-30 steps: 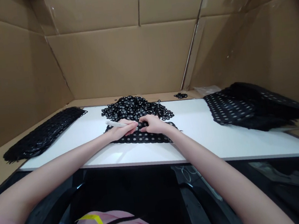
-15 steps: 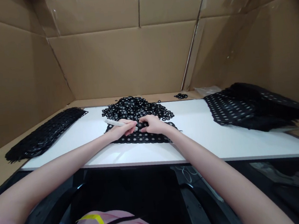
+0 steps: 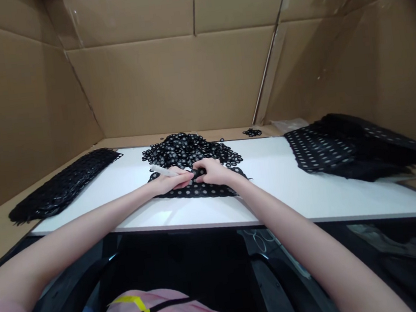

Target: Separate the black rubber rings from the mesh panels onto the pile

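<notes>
My left hand (image 3: 173, 181) is closed around a white pen-like tool (image 3: 161, 171), whose back end points up and to the left. Its tip is hidden at my fingers. Beneath both hands lies a black sheet with rows of pale dots (image 3: 197, 192), spread on the white table. My right hand (image 3: 214, 172) is closed at the fingertips on a raised bit of this dotted sheet, right beside the tool's front end. Just behind the hands rises a heap of small black rings (image 3: 187, 151).
A long stack of black mesh-like pieces (image 3: 64, 185) lies at the left. More dotted black sheets (image 3: 323, 148) are piled at the right. A few loose rings (image 3: 252, 132) sit at the back edge. Cardboard walls (image 3: 173, 85) enclose the white table (image 3: 279, 188).
My left hand has shifted slightly right with the tool, closer to my right hand. Between the fingertips, the dotted sheet now looks bunched up. The heap of rings is unchanged.
</notes>
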Demonstrator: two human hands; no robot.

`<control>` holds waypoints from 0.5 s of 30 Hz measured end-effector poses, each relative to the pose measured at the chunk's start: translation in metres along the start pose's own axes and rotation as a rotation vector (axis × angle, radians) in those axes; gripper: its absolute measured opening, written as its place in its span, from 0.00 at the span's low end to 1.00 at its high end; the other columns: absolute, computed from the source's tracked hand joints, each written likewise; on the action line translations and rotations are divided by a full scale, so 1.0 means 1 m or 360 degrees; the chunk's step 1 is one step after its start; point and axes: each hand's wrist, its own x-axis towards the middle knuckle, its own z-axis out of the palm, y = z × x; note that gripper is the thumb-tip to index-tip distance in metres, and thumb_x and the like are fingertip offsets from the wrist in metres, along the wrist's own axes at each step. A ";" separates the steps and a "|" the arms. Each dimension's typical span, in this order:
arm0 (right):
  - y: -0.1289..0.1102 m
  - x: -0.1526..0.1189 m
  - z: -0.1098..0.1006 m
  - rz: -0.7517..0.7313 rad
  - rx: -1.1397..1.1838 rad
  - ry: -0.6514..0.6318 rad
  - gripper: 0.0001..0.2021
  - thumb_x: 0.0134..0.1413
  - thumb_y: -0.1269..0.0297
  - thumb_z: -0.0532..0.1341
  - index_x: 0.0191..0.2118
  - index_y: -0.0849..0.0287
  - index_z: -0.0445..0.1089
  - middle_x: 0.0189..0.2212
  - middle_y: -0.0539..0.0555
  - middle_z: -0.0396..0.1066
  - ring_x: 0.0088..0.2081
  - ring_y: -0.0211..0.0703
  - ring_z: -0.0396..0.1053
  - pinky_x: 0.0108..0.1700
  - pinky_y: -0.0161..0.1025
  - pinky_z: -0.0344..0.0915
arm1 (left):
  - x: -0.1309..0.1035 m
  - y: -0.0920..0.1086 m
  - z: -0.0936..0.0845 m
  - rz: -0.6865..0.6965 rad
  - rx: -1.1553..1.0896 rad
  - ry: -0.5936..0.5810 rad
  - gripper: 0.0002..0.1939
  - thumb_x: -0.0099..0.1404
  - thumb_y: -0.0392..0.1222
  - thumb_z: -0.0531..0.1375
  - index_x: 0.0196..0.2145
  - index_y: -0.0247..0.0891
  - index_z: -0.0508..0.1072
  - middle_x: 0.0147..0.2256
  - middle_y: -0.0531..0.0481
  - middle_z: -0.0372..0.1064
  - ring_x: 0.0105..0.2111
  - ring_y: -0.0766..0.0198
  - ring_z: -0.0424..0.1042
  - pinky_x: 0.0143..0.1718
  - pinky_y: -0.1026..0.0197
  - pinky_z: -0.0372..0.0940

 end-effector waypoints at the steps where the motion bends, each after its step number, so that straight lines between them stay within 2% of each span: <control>1: 0.001 -0.001 0.000 -0.0009 0.0006 -0.0001 0.06 0.44 0.68 0.64 0.32 0.57 0.69 0.37 0.51 0.74 0.43 0.51 0.68 0.49 0.48 0.54 | 0.000 0.000 0.000 -0.0005 -0.0002 0.0004 0.26 0.66 0.54 0.50 0.16 0.35 0.61 0.14 0.55 0.54 0.19 0.70 0.54 0.25 0.62 0.51; 5: 0.007 -0.004 -0.003 -0.0081 0.0085 -0.0071 0.14 0.47 0.60 0.64 0.41 0.56 0.68 0.43 0.54 0.73 0.46 0.52 0.68 0.51 0.49 0.55 | -0.001 0.000 0.001 -0.0035 -0.0095 0.0088 0.24 0.66 0.53 0.51 0.18 0.34 0.63 0.15 0.55 0.53 0.19 0.71 0.53 0.24 0.63 0.50; 9: 0.013 -0.007 -0.006 -0.0143 0.0208 -0.0105 0.26 0.39 0.55 0.68 0.46 0.56 0.66 0.49 0.55 0.69 0.51 0.53 0.65 0.51 0.45 0.58 | -0.003 0.002 0.000 -0.0066 -0.0224 0.0241 0.24 0.65 0.53 0.52 0.19 0.34 0.64 0.15 0.55 0.55 0.18 0.72 0.53 0.22 0.64 0.48; 12: 0.014 -0.007 -0.007 -0.0238 0.0324 -0.0135 0.25 0.37 0.55 0.69 0.43 0.57 0.66 0.46 0.54 0.69 0.49 0.50 0.65 0.50 0.43 0.59 | -0.008 0.006 0.001 -0.0085 -0.0273 0.0322 0.24 0.66 0.54 0.51 0.19 0.34 0.64 0.15 0.54 0.55 0.17 0.72 0.53 0.21 0.64 0.46; 15: 0.014 -0.006 -0.009 -0.0331 0.0451 -0.0138 0.23 0.34 0.57 0.69 0.38 0.58 0.65 0.39 0.50 0.67 0.44 0.46 0.65 0.47 0.40 0.60 | -0.014 0.011 0.006 -0.0084 -0.0219 0.0244 0.24 0.66 0.53 0.51 0.18 0.34 0.64 0.14 0.54 0.54 0.17 0.71 0.53 0.21 0.64 0.47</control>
